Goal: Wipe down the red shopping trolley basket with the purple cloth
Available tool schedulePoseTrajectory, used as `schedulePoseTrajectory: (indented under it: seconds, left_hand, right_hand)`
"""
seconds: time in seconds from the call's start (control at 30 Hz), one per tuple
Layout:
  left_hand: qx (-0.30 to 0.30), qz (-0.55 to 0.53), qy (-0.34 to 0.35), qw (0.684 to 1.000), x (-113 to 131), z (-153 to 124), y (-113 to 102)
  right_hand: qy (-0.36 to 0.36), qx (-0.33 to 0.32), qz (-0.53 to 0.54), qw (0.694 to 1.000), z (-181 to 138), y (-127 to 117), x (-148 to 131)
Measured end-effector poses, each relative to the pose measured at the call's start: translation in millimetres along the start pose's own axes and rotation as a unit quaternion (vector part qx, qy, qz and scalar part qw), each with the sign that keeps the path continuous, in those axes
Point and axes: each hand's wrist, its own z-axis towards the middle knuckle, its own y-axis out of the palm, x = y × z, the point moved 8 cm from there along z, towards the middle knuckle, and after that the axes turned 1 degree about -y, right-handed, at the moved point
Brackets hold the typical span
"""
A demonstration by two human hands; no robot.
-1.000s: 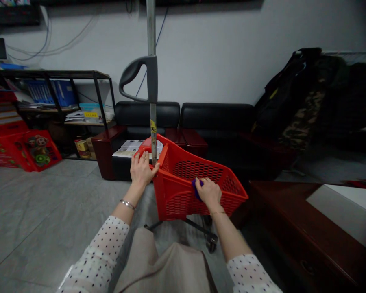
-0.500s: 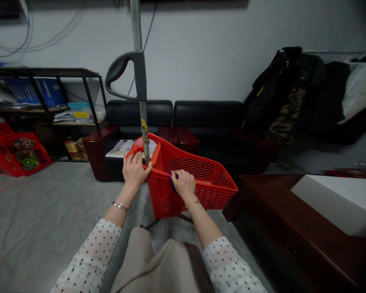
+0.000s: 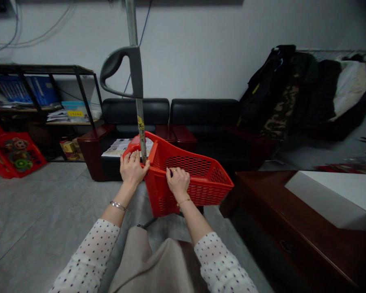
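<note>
A red plastic shopping basket (image 3: 198,179) on a wheeled frame stands in front of me, with a metal pole (image 3: 139,118) and grey pull handle (image 3: 122,69) rising from its left end. My left hand (image 3: 131,169) grips the basket's left end beside the pole, fingers curled over the rim. On the near rim, close to the left corner, my right hand (image 3: 177,182) presses a small blue-purple thing (image 3: 171,173); the fingers mostly hide it.
A black sofa (image 3: 183,122) with papers on its seat stands behind the basket. Left are a metal shelf (image 3: 45,97) with folders and red boxes (image 3: 15,152). A dark wooden table (image 3: 293,228) lies at the right, and coats (image 3: 293,93) hang behind it. Grey tiled floor.
My right hand slid left along the basket's near rim, from the middle to near the left corner. The left hand kept its grip. The view shifted slightly right.
</note>
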Motion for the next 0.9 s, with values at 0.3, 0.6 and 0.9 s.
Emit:
schedulePoseTrajectory:
  seconds: [0.3, 0.6, 0.9]
  left_hand:
    - [-0.002, -0.013, -0.008, 1.0, 0, -2, 2]
    - [0.002, -0.012, -0.006, 1.0, -9, 2, 2]
    - [0.009, -0.011, -0.011, 1.0, -12, 3, 0]
  right_hand:
    - [0.099, -0.005, -0.073, 0.992, -27, -17, 171]
    - [0.029, -0.009, -0.022, 0.999, -13, 4, 34]
    - [0.217, -0.068, -0.094, 0.969, -29, -19, 236]
